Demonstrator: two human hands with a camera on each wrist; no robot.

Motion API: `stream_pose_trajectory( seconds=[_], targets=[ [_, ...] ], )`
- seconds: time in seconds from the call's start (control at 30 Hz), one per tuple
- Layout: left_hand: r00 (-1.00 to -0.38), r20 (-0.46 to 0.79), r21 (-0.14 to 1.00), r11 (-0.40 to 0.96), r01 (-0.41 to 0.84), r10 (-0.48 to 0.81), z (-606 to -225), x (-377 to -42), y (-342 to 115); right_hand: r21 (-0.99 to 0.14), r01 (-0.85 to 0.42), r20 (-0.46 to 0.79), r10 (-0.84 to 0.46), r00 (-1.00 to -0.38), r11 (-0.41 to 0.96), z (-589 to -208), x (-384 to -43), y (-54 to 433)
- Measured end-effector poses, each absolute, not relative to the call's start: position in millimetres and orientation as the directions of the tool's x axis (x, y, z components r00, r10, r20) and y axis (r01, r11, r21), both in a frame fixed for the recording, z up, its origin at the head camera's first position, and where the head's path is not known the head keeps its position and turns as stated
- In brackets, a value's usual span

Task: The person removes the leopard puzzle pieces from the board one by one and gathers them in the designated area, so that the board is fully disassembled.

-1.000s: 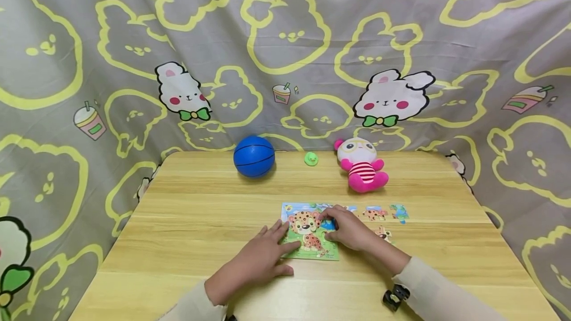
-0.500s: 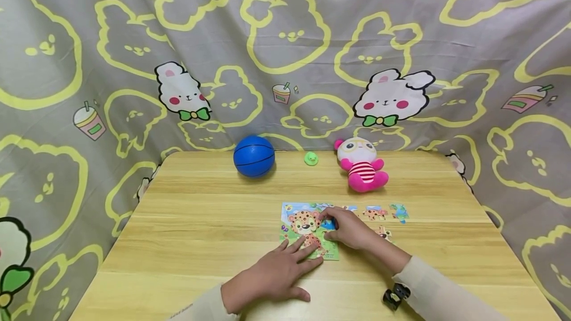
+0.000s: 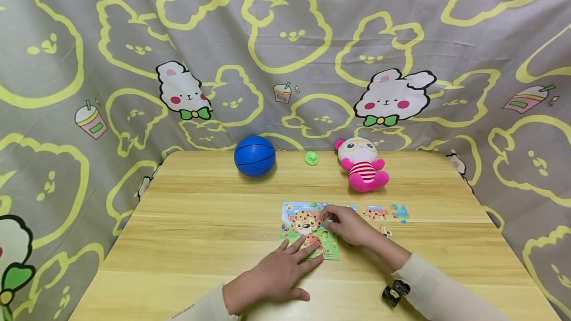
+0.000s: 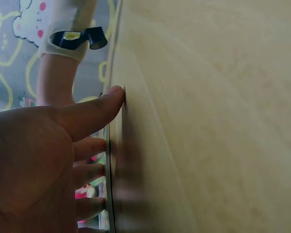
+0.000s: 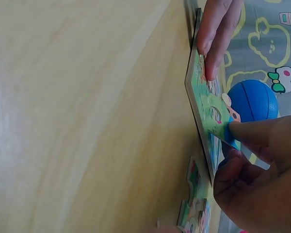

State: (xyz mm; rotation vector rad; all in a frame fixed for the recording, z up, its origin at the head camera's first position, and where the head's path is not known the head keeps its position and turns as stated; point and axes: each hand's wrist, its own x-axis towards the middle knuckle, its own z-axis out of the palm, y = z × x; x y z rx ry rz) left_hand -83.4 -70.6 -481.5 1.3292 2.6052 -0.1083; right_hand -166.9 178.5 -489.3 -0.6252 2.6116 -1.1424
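A jigsaw puzzle board with a spotted leopard cub lies on the wooden table. My left hand rests on its lower part with the fingers straight and spread; in the left wrist view, the left thumb sticks out over the table's surface. At the board's right side, my right hand pinches a green and blue puzzle piece between thumb and finger. In the right wrist view this piece is tilted over the board. Its far edge is hidden by the fingertips.
Several loose puzzle pieces lie right of the board, partly behind the right hand. Along the back stand a blue ball, a small green duck and a pink plush panda. A patterned curtain encloses the table.
My left hand has slid right from the board's left edge onto its lower part, then stayed there. My right hand has kept its place, its fingers shifting slightly with the puzzle piece.
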Motion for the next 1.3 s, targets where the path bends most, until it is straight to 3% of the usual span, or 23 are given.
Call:
stream_pose_trajectory(
  seconds=[0.7, 1.3],
  targets=[
    [-0.573, -0.225, 0.084, 0.601, 0.795, 0.788, -485.1, -84.4, -70.9, -0.782, -0.205, -0.067, -0.408, -0.911, 0.588, -479.0, -170.3, 194.8],
    [-0.568, -0.221, 0.063, 0.593, 0.803, 0.793, -483.5, -83.4, -70.7, -0.799, -0.176, -0.074, -0.385, -0.920, 0.575, -477.3, -159.8, 232.1]
  ],
)
